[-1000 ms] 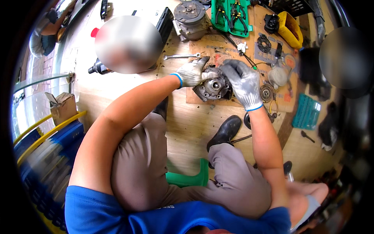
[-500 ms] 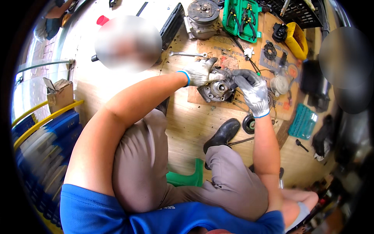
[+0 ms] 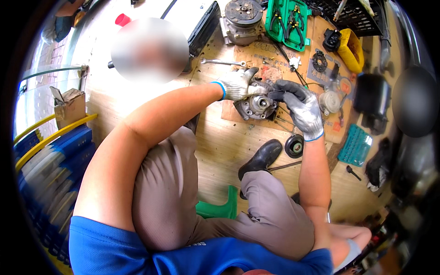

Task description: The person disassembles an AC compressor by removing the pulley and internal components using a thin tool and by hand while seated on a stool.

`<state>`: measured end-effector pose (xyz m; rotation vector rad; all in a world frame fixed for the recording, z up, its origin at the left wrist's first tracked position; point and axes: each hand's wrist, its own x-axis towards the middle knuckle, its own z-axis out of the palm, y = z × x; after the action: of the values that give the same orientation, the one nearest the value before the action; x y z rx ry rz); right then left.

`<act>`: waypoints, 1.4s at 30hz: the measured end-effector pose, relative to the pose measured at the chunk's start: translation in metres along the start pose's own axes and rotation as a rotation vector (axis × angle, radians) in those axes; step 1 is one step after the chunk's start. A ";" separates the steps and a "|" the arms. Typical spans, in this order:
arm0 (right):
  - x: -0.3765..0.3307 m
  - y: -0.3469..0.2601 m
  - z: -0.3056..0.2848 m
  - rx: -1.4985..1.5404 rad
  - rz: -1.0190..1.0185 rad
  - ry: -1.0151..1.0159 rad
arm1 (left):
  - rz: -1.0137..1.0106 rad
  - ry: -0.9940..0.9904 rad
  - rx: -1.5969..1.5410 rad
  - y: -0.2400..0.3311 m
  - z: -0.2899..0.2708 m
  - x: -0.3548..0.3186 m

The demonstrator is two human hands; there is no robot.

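A grey cast-metal compressor body (image 3: 255,109) with a round shaft hub stands on the cardboard in front of me. My left hand (image 3: 236,85), in a white glove with dark fingertips, is closed around its upper left side, thumb raised. At its right edge my right hand (image 3: 300,107), gloved alike, pinches its fingers together; whatever lies between them is hidden. A combination wrench (image 3: 223,62) lies just beyond my left hand. Close by my right wrist is a black pulley (image 3: 294,146), and a pale round coil (image 3: 329,101) lies to its far right.
Farther back are another compressor (image 3: 243,18) with its clutch plate, a green plier case (image 3: 288,23) and a cut yellow jug (image 3: 350,48). A teal socket tray (image 3: 355,143) sits at right. A green stool (image 3: 217,206) shows by my legs; blue racks (image 3: 50,183) stand left.
My right hand has shifted slightly right and nearer, its fingers now drawn together at the compressor body's edge. My left hand keeps its hold; the view has moved a little.
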<state>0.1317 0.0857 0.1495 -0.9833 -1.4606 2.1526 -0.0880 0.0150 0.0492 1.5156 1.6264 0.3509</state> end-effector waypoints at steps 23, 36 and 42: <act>0.008 0.022 0.026 -0.614 -0.385 0.279 | 0.063 -0.253 -0.304 0.003 -0.012 0.003; 0.010 0.028 0.030 -0.183 -0.189 0.322 | 0.085 -0.187 -0.273 -0.015 0.005 0.011; -0.005 0.022 -0.013 0.184 -0.044 -0.120 | 0.099 -0.209 -0.304 -0.006 -0.001 0.010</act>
<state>0.1463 0.0825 0.1281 -0.7627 -1.2942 2.3009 -0.0920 0.0231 0.0416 1.3540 1.2752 0.4557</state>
